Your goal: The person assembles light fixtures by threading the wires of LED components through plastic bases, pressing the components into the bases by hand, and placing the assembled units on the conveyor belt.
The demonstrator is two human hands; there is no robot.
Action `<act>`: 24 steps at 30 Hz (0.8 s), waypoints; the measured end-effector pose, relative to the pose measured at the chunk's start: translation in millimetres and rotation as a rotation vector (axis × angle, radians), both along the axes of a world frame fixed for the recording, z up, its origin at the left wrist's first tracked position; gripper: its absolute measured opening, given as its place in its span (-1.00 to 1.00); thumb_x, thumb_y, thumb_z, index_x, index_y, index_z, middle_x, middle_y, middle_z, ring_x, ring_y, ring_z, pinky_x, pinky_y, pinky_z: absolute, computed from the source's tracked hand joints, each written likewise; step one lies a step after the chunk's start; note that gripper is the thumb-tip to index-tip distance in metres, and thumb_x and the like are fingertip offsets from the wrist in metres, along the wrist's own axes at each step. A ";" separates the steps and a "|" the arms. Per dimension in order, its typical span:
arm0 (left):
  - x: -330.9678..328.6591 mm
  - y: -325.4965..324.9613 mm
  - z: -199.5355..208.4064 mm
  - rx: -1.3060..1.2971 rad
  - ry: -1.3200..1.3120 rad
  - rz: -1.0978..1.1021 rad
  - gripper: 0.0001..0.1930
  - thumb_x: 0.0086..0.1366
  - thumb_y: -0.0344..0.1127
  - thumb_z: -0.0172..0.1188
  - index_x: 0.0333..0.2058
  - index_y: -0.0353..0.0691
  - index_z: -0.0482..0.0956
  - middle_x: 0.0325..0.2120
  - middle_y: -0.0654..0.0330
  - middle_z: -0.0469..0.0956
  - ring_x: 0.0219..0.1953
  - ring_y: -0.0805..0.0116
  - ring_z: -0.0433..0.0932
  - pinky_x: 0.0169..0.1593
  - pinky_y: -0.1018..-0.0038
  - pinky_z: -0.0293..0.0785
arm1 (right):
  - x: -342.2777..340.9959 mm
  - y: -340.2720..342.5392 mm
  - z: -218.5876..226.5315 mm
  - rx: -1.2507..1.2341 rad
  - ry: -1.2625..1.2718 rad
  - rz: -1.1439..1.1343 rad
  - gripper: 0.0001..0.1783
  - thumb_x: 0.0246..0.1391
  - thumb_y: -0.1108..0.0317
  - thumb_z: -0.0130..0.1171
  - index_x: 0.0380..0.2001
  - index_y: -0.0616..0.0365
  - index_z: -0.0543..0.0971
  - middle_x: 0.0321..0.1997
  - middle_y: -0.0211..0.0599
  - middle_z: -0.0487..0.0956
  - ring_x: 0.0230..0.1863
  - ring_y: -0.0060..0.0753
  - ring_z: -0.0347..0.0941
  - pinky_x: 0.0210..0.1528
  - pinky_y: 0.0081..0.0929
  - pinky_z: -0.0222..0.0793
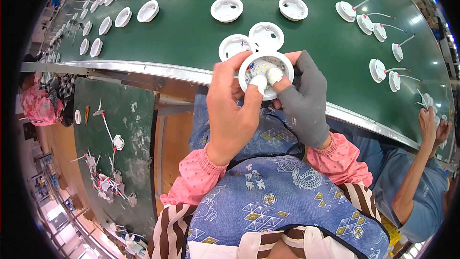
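Note:
A round white lamp housing (286,62) is held up in front of me, just over the bench's near edge. Inside it a small board (262,68) with yellow LED dots shows. My left hand (230,112) grips the housing from the left, its thumb, wrapped in white, pressed inside the rim. On the other side my right hand (306,103), in a grey fingerless glove, grips it too, with its white-wrapped thumb against the board. The fingers behind the housing are mostly hidden. Just beyond, two open white housings (266,37) lie touching on the green bench.
The green bench (187,33) has a metal front edge (158,70). Several white housings with wires (346,11) stand along it. A lower dark-green table (136,129) at left holds wired parts (108,184). At right a co-worker's hands (428,122) handle similar parts.

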State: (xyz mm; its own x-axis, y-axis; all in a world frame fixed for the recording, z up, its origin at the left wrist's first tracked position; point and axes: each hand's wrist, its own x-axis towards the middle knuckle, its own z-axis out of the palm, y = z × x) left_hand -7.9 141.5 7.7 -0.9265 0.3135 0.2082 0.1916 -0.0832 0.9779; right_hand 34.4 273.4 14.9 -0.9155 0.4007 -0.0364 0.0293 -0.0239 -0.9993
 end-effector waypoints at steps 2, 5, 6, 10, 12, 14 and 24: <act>1.3 -2.1 0.6 -0.013 -0.049 -0.022 -0.62 0.31 -0.59 0.06 0.12 -0.44 0.45 -0.05 0.06 0.58 -0.09 0.42 0.60 -0.06 0.50 0.57 | 0.2 -2.3 1.1 -0.058 0.001 -0.002 -0.76 0.09 0.56 0.12 -0.14 0.34 0.49 -0.25 -0.23 0.62 -0.25 -0.55 0.55 -0.20 -0.53 0.49; 1.1 -6.2 -1.0 -0.061 -0.063 0.017 -0.63 0.31 -0.57 0.08 0.09 -0.43 0.49 -0.10 0.09 0.61 -0.13 0.46 0.59 -0.08 0.52 0.55 | -0.5 -0.1 -1.0 0.006 0.048 0.017 -0.78 0.08 0.53 0.11 -0.16 0.33 0.51 -0.29 -0.20 0.63 -0.27 -0.51 0.57 -0.21 -0.50 0.48; -0.4 -9.1 -0.6 -0.081 -0.049 -0.006 -0.65 0.30 -0.57 0.09 0.07 -0.42 0.52 -0.12 0.11 0.62 -0.15 0.48 0.59 -0.10 0.52 0.55 | -3.2 3.0 -2.8 0.103 0.077 0.053 -0.80 0.08 0.51 0.11 -0.19 0.32 0.52 -0.32 -0.18 0.63 -0.29 -0.48 0.58 -0.22 -0.47 0.48; 0.5 -12.4 2.0 -0.102 -0.050 -0.023 -0.69 0.26 -0.59 0.10 -0.01 -0.39 0.57 -0.19 0.16 0.63 -0.21 0.53 0.57 -0.16 0.54 0.53 | -4.4 8.2 6.3 0.229 0.050 0.190 -0.79 0.07 0.50 0.11 -0.19 0.31 0.54 -0.30 -0.36 0.59 -0.26 -0.63 0.47 -0.19 -0.58 0.41; 1.7 -9.6 3.5 -0.091 -0.057 -0.024 -0.69 0.25 -0.59 0.10 -0.02 -0.38 0.58 -0.22 0.17 0.63 -0.23 0.54 0.56 -0.18 0.55 0.52 | -2.8 5.4 3.7 0.217 0.070 0.135 -0.82 0.05 0.50 0.09 -0.25 0.30 0.54 -0.35 -0.25 0.60 -0.30 -0.51 0.52 -0.22 -0.49 0.44; 2.7 -11.2 5.4 -0.084 -0.067 -0.018 -0.68 0.24 -0.60 0.09 -0.02 -0.38 0.58 -0.24 0.19 0.63 -0.25 0.55 0.55 -0.20 0.56 0.50 | -1.5 -0.8 1.4 0.199 0.087 0.086 -0.84 0.03 0.50 0.08 -0.30 0.29 0.54 -0.40 -0.14 0.61 -0.34 -0.39 0.57 -0.26 -0.40 0.46; -12.6 -14.6 -0.8 -0.060 0.006 -0.034 -0.62 0.26 -0.58 0.05 0.05 -0.38 0.56 -0.21 0.15 0.63 -0.26 0.54 0.54 -0.19 0.55 0.49 | -8.2 -15.5 -10.6 0.107 0.132 -0.037 -0.81 0.09 0.54 0.08 -0.21 0.34 0.55 -0.30 -0.33 0.59 -0.27 -0.64 0.47 -0.19 -0.60 0.42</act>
State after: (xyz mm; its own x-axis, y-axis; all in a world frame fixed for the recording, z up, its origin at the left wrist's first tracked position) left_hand -20.5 126.9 6.9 -0.9139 0.3567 0.1937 0.1957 -0.0308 0.9802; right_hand 26.2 257.9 4.3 -0.8940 0.4294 0.1278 -0.1010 0.0847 -0.9913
